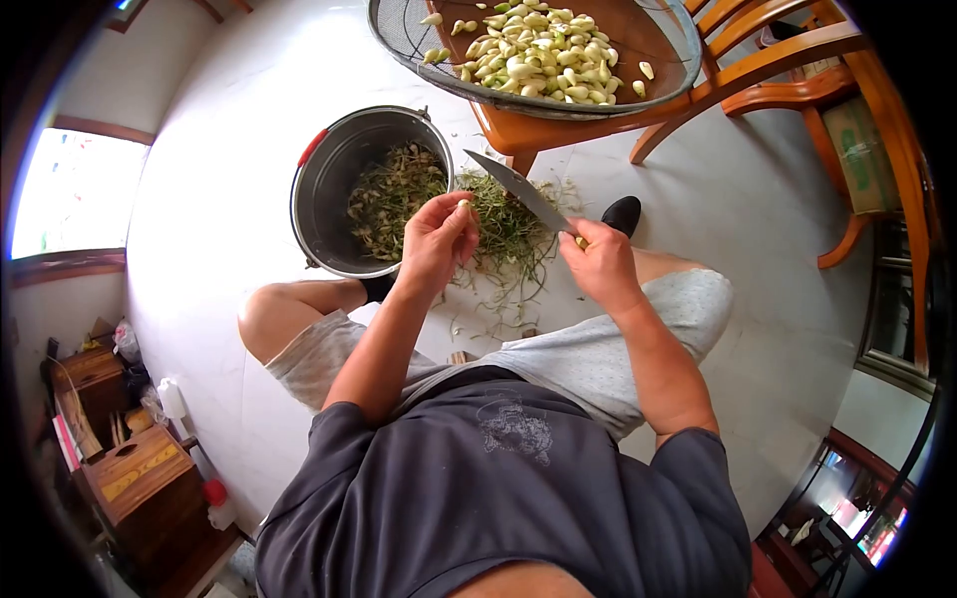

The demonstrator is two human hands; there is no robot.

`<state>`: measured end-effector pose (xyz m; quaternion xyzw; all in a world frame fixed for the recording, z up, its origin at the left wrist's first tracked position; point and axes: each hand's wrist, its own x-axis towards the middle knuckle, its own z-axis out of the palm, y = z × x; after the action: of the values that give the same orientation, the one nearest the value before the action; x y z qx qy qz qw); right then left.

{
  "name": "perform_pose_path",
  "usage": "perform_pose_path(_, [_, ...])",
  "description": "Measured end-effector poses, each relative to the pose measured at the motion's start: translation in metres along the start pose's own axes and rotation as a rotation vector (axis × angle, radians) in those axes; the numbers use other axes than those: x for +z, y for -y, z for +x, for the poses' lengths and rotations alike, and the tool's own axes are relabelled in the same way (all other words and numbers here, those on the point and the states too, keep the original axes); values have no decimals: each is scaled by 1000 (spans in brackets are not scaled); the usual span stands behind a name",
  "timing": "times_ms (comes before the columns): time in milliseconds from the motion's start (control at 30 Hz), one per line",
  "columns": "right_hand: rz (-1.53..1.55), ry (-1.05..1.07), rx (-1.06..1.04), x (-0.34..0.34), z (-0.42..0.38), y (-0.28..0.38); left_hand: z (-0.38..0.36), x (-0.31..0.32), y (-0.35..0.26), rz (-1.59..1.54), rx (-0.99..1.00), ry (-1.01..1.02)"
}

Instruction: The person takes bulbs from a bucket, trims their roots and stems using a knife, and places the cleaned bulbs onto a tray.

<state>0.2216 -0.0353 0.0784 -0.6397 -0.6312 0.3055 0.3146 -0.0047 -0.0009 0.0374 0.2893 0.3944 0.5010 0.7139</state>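
My left hand (439,234) is closed, pinching a small pale bulb (464,204) between the thumb and fingertips beside the bucket's rim. In my right hand (602,261) is a knife (523,189), gripped by its handle, its broad blade pointing up and left toward the bulb without touching it. Green and dry trimmings (508,224) lie in a heap on the floor beneath the blade. To the left stands a metal bucket (321,204) with a red grip on its handle, holding more trimmings. A wide mesh sieve (414,50) at the top carries a pile of peeled pale bulbs (543,55).
The sieve rests on a wooden chair (578,130) ahead. Another wooden chair (797,60) stands at the right, with a box (859,154) near it. Wooden cabinets (135,473) are at the lower left. My shoe (622,214) is beside the trimmings.
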Motion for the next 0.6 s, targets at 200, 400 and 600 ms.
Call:
perform_pose_path(200, [81, -35, -39, 1, -2, 3, 6, -12, 6, -1, 10, -190])
perform_pose_path(400, [-155, 25, -237, 11, -4, -9, 6, -3, 10, 213, 137, -220])
perform_pose_path(600, [-227, 73, -228, 13, -6, -1, 4, 0, 17, 341, 189, -153])
